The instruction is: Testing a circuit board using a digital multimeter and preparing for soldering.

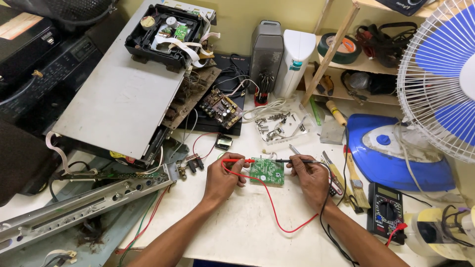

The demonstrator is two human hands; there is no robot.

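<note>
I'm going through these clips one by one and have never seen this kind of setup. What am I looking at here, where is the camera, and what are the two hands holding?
There is no machine here: a person works with two bare hands, and the single picture comes from a camera on their head, looking down at a white workbench. The left hand holds a red probe and the right hand a black probe; both tips meet over a small green circuit board. Red and black wires run from the probes toward a black meter at the right. Around them lie an opened metal case, a tray of screws, a blue iron, a hammer and a fan.
</note>
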